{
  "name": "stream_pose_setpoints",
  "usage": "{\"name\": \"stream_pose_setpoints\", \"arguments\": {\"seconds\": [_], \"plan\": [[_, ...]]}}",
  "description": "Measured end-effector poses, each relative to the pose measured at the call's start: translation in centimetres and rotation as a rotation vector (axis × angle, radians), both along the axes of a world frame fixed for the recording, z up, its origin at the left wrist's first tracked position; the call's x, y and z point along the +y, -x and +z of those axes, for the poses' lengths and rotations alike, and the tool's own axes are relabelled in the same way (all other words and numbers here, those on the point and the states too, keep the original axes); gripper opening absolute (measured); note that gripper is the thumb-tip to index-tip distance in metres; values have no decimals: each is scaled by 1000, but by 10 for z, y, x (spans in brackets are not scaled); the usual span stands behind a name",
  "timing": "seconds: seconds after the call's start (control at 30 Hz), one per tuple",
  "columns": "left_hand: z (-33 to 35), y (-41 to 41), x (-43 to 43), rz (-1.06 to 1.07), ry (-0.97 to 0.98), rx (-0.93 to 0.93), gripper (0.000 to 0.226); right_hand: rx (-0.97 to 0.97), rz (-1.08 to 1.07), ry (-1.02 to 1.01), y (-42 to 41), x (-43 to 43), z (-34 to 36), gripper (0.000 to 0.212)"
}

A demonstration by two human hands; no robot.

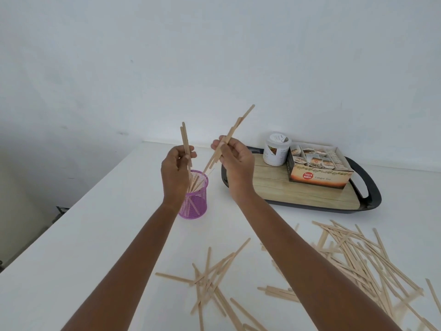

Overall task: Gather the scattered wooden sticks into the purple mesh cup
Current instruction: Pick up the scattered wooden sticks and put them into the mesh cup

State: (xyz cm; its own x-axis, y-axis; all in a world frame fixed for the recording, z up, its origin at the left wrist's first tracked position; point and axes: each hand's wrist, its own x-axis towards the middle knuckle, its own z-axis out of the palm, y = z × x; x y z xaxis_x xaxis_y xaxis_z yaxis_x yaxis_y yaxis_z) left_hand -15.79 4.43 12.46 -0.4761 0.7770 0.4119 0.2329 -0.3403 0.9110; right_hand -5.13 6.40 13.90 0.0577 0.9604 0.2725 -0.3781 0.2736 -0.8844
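Head view showed the risk: the light purple mesh cup (pixel 194 199) could tip if slanted sticks levered its rim. The left hand (pixel 175 174) pinched a small upright bundle (pixel 185 142) directly over the cup; the right hand (pixel 235 160) clasped a tilted bundle (pixel 230 137) just beside its opening. Many scattered sticks (pixel 358 261) lay nearer on the table (pixel 95 235).

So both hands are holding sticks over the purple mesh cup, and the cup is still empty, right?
Not quite. The head view shows the purple mesh cup already has several wooden sticks standing in it. The rest holds: the left hand and right hand each grip a small bundle of sticks above it.
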Motion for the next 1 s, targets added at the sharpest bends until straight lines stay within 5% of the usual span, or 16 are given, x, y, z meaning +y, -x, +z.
{"name": "stream_pose_setpoints", "arguments": {"seconds": [0.33,0.6,0.83,1.0], "plan": [[-42,8,6,-6,212,163,27,-389,-32,72,31,8,-42,22],[-53,3,-5,37,196,327,41,-552,-4,31,2,-1,-52,53],[-70,-10,-44,6,114,593,41,-666,-50,39,-38,-32,-81,37],[-100,-10,-74,-314,244,932,39,-936,-31,24,-61,-58,-108,28]]}}
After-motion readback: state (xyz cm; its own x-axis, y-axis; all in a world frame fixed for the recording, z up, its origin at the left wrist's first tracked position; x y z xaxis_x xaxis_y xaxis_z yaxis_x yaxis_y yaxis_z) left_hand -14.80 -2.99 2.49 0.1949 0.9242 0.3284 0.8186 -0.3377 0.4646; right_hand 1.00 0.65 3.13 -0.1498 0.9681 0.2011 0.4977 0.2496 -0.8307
